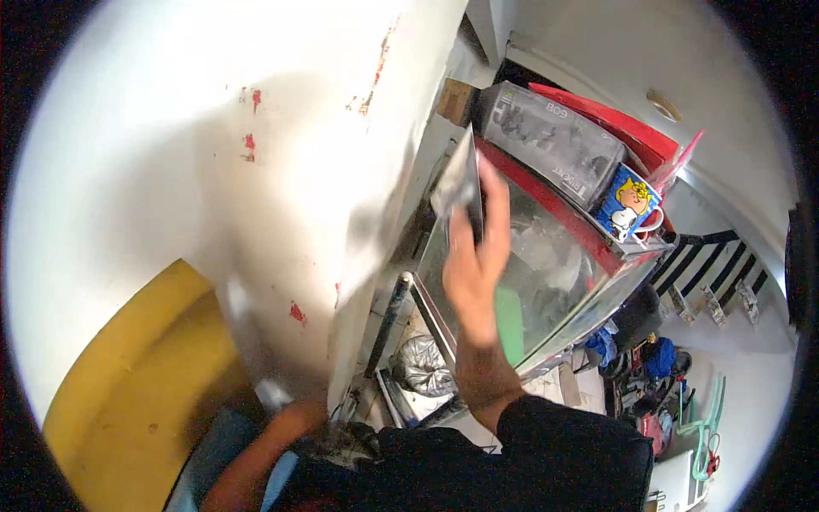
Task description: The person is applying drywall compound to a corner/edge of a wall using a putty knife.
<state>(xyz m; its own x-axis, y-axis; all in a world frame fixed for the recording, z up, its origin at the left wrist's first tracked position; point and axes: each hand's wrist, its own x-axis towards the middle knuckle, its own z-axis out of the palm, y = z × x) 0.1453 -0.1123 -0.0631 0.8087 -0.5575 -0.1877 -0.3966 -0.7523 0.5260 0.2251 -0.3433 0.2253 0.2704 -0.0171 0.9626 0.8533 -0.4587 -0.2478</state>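
My right hand (pixel 478 256) is raised beside the corner of a white wall (pixel 281 188) marked with red flaking patches. It grips a thin flat rectangular object (pixel 454 171) with a pale glossy face and dark edge. Behind it is a glass tank (pixel 546 282) with a red rim, bearing a grey printed box (pixel 554 136), a red flat item (pixel 640 132) and a blue cartoon mug (pixel 621 200). My left hand (pixel 299 414) is low by the wall's base, blurred and shadowed, so its fingers and anything in them are unclear.
A yellow curved piece of furniture (pixel 128 367) stands at lower left. A dark metal frame (pixel 392 316) is beside the tank, with a silver cushion (pixel 422 365) low within it. At right are black-and-white stairs (pixel 699 264), piled clutter (pixel 648 367) and mint-green tubing (pixel 708 427).
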